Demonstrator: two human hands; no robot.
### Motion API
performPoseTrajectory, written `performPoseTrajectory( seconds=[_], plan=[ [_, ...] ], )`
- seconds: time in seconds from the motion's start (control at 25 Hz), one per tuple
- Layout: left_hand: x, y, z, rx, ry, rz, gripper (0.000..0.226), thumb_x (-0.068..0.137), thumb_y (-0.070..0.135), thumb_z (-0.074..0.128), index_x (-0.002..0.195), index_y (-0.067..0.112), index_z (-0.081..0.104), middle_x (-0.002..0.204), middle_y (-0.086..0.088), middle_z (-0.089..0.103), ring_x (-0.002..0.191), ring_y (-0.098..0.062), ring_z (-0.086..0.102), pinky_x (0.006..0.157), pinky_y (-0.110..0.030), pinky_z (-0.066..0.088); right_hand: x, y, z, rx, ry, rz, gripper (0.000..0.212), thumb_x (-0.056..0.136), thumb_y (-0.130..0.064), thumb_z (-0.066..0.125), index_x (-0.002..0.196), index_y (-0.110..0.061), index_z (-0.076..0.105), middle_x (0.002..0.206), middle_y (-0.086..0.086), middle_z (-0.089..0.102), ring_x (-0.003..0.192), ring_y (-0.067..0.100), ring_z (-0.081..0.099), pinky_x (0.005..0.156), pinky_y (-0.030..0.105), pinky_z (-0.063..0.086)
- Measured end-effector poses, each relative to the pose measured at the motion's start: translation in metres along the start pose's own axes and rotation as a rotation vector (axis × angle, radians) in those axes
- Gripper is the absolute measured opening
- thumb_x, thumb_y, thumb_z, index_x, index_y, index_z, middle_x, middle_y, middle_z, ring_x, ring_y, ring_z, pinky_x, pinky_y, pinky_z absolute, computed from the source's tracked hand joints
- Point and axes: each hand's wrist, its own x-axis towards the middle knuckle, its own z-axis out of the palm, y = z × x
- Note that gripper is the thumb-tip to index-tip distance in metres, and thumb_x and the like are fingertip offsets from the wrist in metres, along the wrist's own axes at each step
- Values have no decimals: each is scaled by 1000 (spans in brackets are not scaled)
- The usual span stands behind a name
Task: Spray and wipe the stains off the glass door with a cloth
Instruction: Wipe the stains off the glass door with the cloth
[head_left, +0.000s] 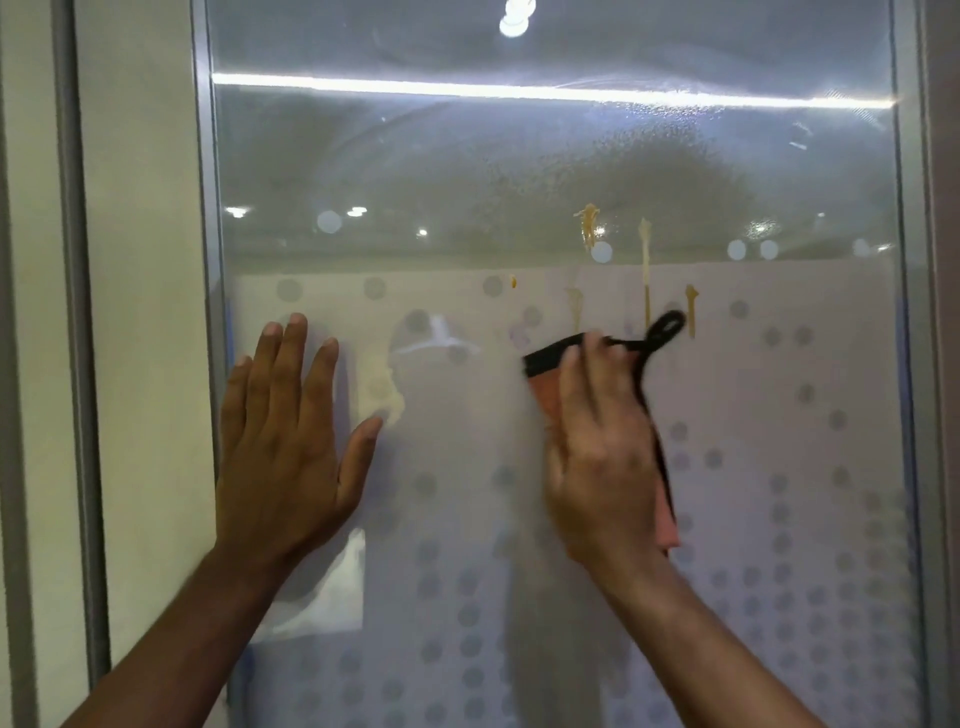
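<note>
Fingers (587, 384) of my right hand (602, 457) clench the orange cloth (545, 395) against the glass door (467, 182), just below yellow stains (645, 260). My left hand (285, 441): flat, spread on the glass, left of it.

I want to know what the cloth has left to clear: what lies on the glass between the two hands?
In the head view, a pale yellowish smear beside the left hand; then only frosted, dotted glass up to the right hand.

Glossy glass door (519, 156) w/ frosted matt lower film, soft cloth (550, 395), prob. brushed-metal frame (208, 208)
</note>
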Motion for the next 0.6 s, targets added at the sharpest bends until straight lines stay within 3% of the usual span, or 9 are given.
performPoseTrajectory(
  seconds=[0.16,0.28,0.44,0.6],
  plan=[
    [8,19,-2,5,8,-28,83,109,60,32,168,1,29,180,-24,20,169,-42,17,137,-60,15,-30,-13,6,12,-122,-429,53,107,-2,57,159,-9,51,173,15,37,164,38,28,130,54,34],
    [23,47,1,-28,41,20,81,111,58,31,170,3,26,181,-21,19,170,-39,16,137,-59,17,-21,19,-4,-28,-177,-579,55,111,-2,48,163,-18,46,176,8,32,166,33,23,130,56,32],
    [30,58,10,-25,27,45,81,110,59,31,170,4,27,180,-21,20,169,-38,18,136,-59,20,8,68,-25,-77,-131,-468,66,100,6,60,162,-14,47,175,11,32,165,37,26,128,60,34],
    [28,52,19,-16,22,34,82,108,61,32,172,9,23,182,-15,16,171,-34,14,139,-53,13,58,137,-52,-116,7,-137,50,100,6,62,150,0,60,162,27,49,151,51,46,118,65,43]
  ],
)
